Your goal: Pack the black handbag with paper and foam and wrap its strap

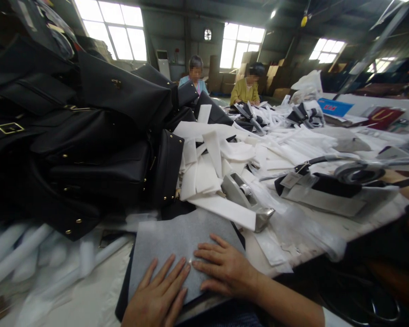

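Both my hands rest on a thin grey-white translucent sheet (172, 236), which covers most of a black bag (123, 290) lying on the table in front of me. My left hand (160, 290) lies on the sheet's lower part with its fingers stretched out. Opposite it, my right hand (226, 268) reaches in from the right, fingers spread and flat on the same sheet. A small bright spot shows between the two sets of fingertips. Just beyond the sheet are strips of white foam (221, 209) and a grey tape dispenser (245, 195).
Black bags with gold fittings (122, 104) are heaped high at the left. White rolls (23, 254) lie at the lower left. A wrapped bag (327, 190) stands at the right, near another person's arm (405, 186). Two people (194, 77) work across the table.
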Tool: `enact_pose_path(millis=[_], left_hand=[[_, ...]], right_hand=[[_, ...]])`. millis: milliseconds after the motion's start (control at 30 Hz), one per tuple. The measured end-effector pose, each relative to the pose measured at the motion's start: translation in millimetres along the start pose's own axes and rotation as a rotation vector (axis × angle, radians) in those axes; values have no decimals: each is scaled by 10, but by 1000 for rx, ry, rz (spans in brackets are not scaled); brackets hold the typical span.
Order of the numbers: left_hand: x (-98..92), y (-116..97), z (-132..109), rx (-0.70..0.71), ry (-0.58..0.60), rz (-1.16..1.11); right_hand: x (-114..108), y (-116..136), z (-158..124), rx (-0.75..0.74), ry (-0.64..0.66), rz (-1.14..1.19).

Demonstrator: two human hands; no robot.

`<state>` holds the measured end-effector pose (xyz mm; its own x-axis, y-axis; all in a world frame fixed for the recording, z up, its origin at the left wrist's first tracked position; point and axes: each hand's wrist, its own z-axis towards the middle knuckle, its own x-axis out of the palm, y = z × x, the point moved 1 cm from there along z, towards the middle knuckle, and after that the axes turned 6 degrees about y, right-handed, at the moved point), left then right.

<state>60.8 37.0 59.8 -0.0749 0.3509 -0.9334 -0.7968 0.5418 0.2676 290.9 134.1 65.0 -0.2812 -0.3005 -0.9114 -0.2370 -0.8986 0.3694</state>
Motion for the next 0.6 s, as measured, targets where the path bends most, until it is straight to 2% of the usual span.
enact_pose_path(millis=[300, 600], left_hand=[[-60, 11, 55, -13, 30, -3], [-53, -14, 73, -63, 29, 53]], right_hand=[[-22, 12, 29, 53, 108, 46], [-107, 96, 96, 155, 97, 162]])
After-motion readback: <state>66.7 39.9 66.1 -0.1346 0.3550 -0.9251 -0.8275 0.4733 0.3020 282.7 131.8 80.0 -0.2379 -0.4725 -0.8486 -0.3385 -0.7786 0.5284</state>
